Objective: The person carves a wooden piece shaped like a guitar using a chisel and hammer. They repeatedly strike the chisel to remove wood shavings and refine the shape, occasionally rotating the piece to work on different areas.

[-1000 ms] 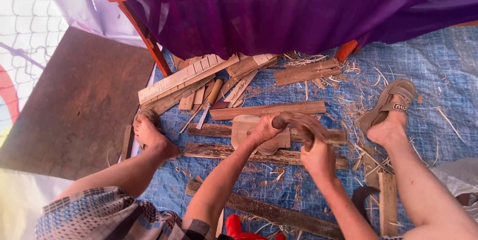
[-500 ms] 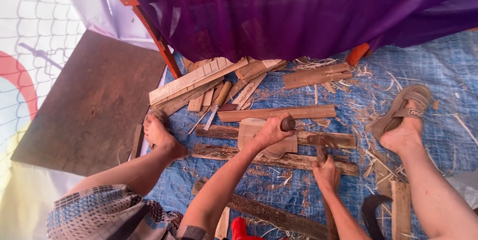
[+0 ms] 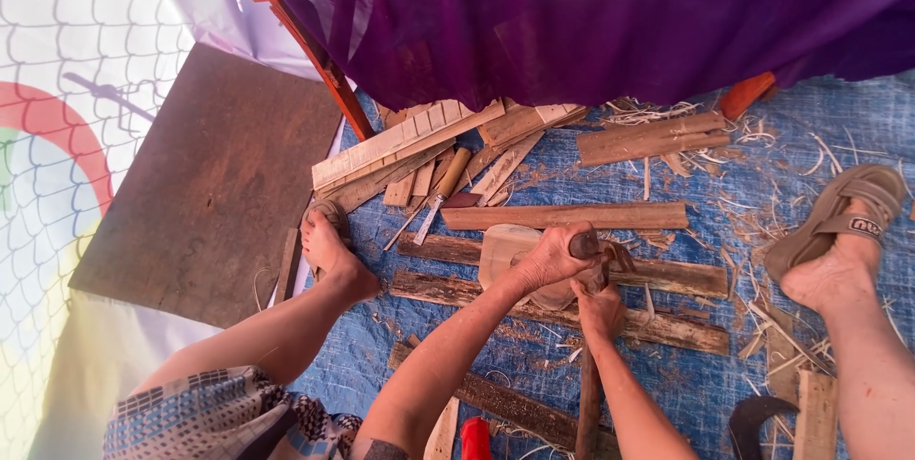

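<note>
1. The large purple cloth (image 3: 591,12) covers the whole top and hides what is behind it; it lies beyond the pale carved wood block, and its upper part is cut off by the edge.
2. The blue woven tarp (image 3: 534,184) is under the block and carries wood shavings all around it.
3. The dark brown flat board (image 3: 210,184) lies well to the left of the block, partly on a white sheet.
4. Two long rough bark-covered logs (image 3: 667,327) lie under the block, side by side, and the block rests across them.
5. The pale carved wood block (image 3: 505,250) is light tan with a rounded edge. Only its left part shows, because the hands cover the rest, so its full shape is hard to tell.
6. The left hand (image 3: 553,258) is closed on top of the block, and it grips a short dark round tool handle (image 3: 583,245) just right of the block. The working end is hidden.
7. The right hand (image 3: 599,312) is just below the block, closed around a long dark wooden stick (image 3: 588,403) that runs down out of the picture.
8. A chisel with a yellow wooden handle (image 3: 440,188) lies above the block among pale wooden slats (image 3: 400,141).
9. A bare foot (image 3: 329,250) is left of the block, and a foot in a brown sandal (image 3: 839,222) is well to its right.
</note>
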